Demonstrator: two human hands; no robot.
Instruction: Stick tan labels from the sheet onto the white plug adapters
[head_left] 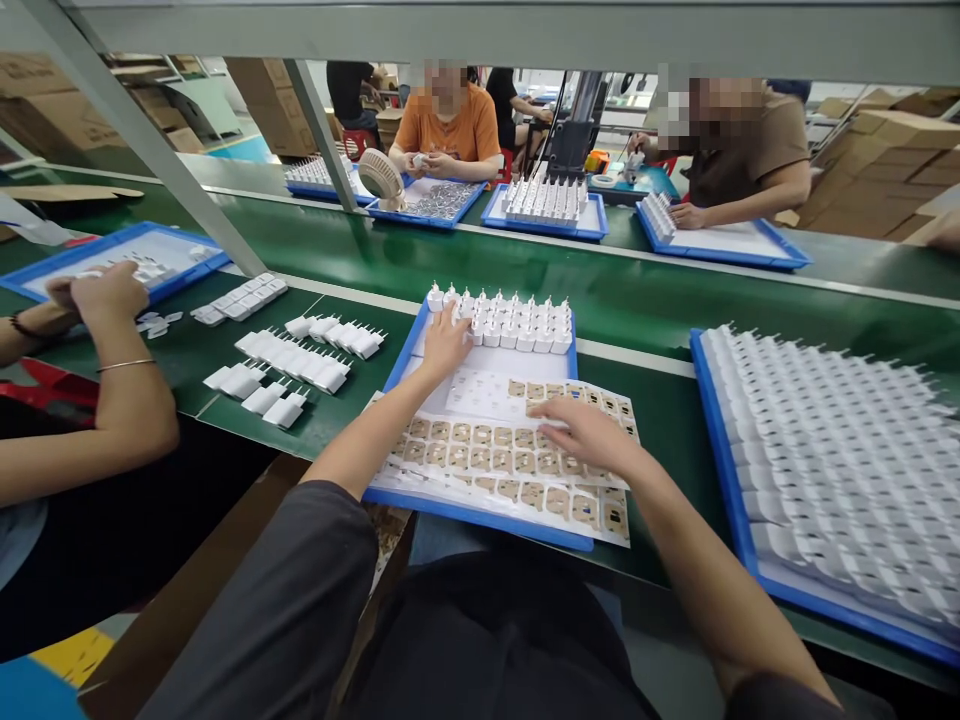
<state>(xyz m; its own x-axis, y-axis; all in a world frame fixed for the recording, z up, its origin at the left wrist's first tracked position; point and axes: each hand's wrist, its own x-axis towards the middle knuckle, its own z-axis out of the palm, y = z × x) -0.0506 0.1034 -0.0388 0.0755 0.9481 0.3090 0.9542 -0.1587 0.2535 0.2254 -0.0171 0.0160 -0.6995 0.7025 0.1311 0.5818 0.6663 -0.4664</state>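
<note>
In the head view, a blue-rimmed tray [480, 510] holds rows of white plug housings [517, 325] standing pins up at its far end. My left hand [448, 342] rests at the left end of these rows, fingers spread over the nearest housings. Overlapping sheets of brown die-cut stickers [480, 447] cover the near part of the tray. My right hand [581, 430] is above the top sheet, thumb and index finger apart, its fingertips by a row of stickers. Whether a sticker is on those fingertips is too small to tell.
Loose white plugs [292, 360] lie in groups on the green bench to the left, beside a co-worker's hands [109, 300]. A large tray full of plugs [832, 470] stands at the right. More trays and people are across the green belt [630, 290].
</note>
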